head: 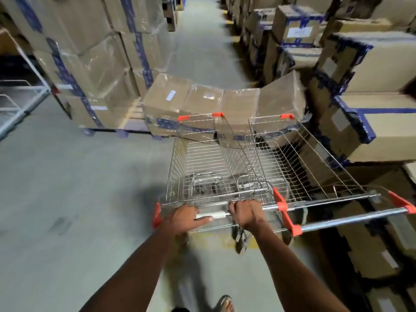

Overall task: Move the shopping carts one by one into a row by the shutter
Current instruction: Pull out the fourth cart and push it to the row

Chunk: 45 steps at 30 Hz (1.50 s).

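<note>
Both hands, left hand [180, 218] and right hand [245, 213], grip the cart [202, 163] handle; it may snag the neighbouring cart [304, 158] alongside.

— What colour are the carts?

— Both are bare silver wire in a grid pattern. The left cart [202, 163] has orange-red plastic corners and a white sleeve [210, 215] on its shiny handle bar; the right cart [299, 158] has the same orange-red caps and brackets on a chrome bar.

— And the boxes?

— Brown cardboard boxes [90, 52], banded with dark blue tape, some under glossy clear wrap, a few with white labels. The wrapped stack [222, 106] ahead is brown with blue printed tape low down.

— The floor?

— The floor [67, 176] is pale grey-green, with yellow marks along the aisle's edge. The rack [24, 102] at left is light grey.
</note>
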Tool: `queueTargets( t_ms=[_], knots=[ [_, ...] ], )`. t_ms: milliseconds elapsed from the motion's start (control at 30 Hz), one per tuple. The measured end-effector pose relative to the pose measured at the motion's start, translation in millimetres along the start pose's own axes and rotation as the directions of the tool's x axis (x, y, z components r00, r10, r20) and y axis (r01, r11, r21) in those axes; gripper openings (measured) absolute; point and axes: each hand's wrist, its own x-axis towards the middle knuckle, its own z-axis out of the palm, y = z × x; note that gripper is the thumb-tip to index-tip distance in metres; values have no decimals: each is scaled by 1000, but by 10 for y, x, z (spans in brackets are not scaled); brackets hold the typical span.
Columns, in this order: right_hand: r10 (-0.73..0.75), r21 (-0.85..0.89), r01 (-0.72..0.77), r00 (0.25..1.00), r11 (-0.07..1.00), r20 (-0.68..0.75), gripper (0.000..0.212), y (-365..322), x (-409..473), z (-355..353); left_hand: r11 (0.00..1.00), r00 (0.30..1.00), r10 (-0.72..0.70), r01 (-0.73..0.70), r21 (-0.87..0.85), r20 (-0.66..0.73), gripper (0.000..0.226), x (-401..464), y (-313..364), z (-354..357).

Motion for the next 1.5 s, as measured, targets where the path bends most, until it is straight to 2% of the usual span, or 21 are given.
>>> queueTargets(
  t_ms=[67, 100, 167, 367, 433, 600, 700, 733, 833, 867, 967, 1033, 1133, 1233, 1333, 1400, 1500],
  knots=[
    [-31, -37, 30, 999, 999, -24, 59, -89, -48, -53, 1000, 999, -21, 21, -7, -35, 103, -77, 29, -42],
    [-34, -45, 32, 999, 998, -31, 55, -128, -64, -46, 1000, 999, -27, 26, -13, -43, 105, -118, 32, -49],
    [-8, -74, 7, 1000, 997, -23, 58, -175, -108, -36, 999, 998, -38, 37, -29, -48, 100, -225, 17, -53],
    [-71, -118, 66, 997, 991, -43, 58, -364, -383, 48, 997, 996, -67, 68, 25, -66, 79, -686, -25, 44],
    [-86, -90, 82, 995, 993, -47, 58, -358, -475, 61, 996, 996, -78, 80, 36, -51, 85, -832, 39, 125],
    [-186, -104, 182, 982, 978, -32, 52, -210, -609, 121, 992, 991, -128, 128, -10, -44, 79, -1157, 287, 411],
    [-315, -207, 298, 948, 932, -55, 44, -239, -765, 185, 988, 981, -150, 146, -42, -121, 94, -1407, 330, 594],
    [-347, -227, 326, 936, 918, -59, 45, -274, -830, 190, 988, 975, -156, 152, -37, -157, 98, -1479, 323, 662],
    [-388, -198, 364, 916, 910, -101, 75, -425, -987, 263, 981, 962, -195, 188, -53, -189, 94, -1705, 304, 805],
    [-399, -200, 374, 912, 905, -96, 77, -485, -1021, 293, 977, 959, -210, 201, -65, -189, 92, -1786, 287, 846],
    [-418, -206, 406, 908, 891, -18, 52, -680, -1131, 267, 970, 946, -237, 218, -106, -223, 84, -2041, 193, 971],
    [-451, -164, 446, 893, 880, 10, 46, -804, -1191, 241, 967, 938, -249, 228, -111, -242, 78, -2244, 161, 1014],
    [-514, -68, 516, 857, 854, 39, 55, -1001, -1285, 170, 959, 925, -281, 261, -110, -257, 69, -2519, 102, 1101],
    [-608, -103, 613, 790, 783, 84, 33, -1174, -1351, 185, 928, 880, -370, 367, -69, -299, 74, -2795, 54, 1199],
    [-636, -59, 633, 769, 771, -67, 24, -1282, -1467, 291, 902, 854, -428, 422, -86, -295, 76, -3054, 97, 1275],
    [-684, -4, 687, 724, 727, -94, 20, -1354, -1531, 377, 875, 837, -483, 472, -110, -258, 74, -3219, 191, 1272],
    [-718, -105, 711, 679, 695, -156, 42, -1531, -1417, 576, 823, 796, -568, 546, -159, -209, 69, -3421, 359, 1331]
  ],
)
